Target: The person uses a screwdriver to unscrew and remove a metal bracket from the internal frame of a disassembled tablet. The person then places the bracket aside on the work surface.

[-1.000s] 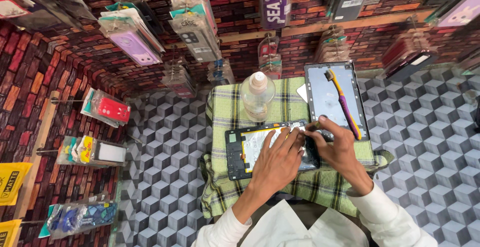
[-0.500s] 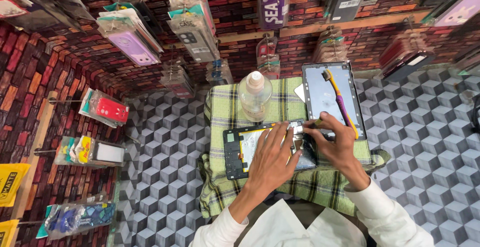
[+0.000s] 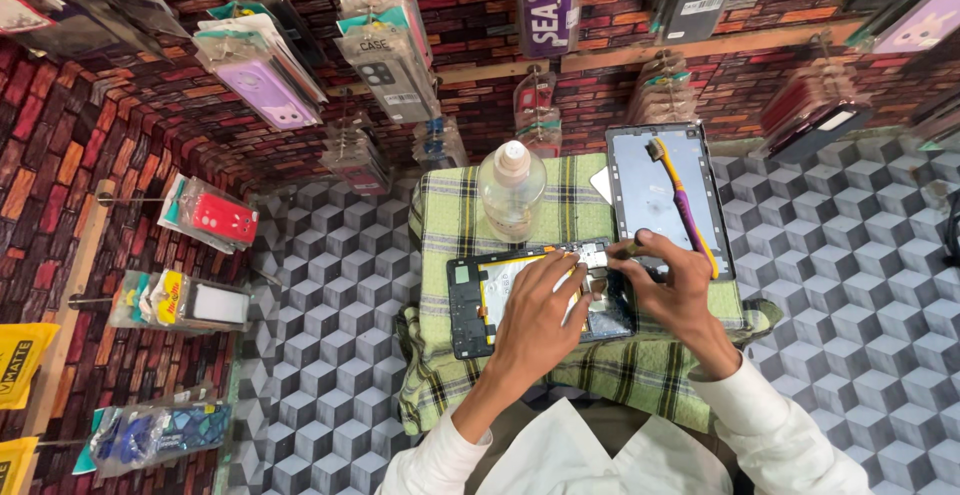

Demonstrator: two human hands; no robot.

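Seen from above, an opened tablet (image 3: pixel 500 295) with its back removed is laid flat on a green checked cloth (image 3: pixel 450 215) spread over a small worktop, and both hands are bent over its right half. The left hand (image 3: pixel 535 330) is rested on the tablet, its fingers curled loosely over the exposed inner parts, with the fingertips near the upper right edge; whether anything is pinched there cannot be told. The right hand (image 3: pixel 675 295) is closed in a fine pinch around a small dark object at that same edge, too small to be identified.

Beyond the hands, a clear plastic bottle (image 3: pixel 512 190) with a white cap is stood upright on the cloth. To its right a detached screen panel (image 3: pixel 650 195) is laid flat, and a purple and yellow toothbrush (image 3: pixel 685 210) is placed across it.

The tablet is judged to be light, thin and stiff, yet fragile: bare boards and ribbon cables are exposed and could be torn easily. It would best be taken by its dark outer frame, at the long sides, and kept level. The screen panel is likely to be brittle and slippery, so its edges would be the safest hold
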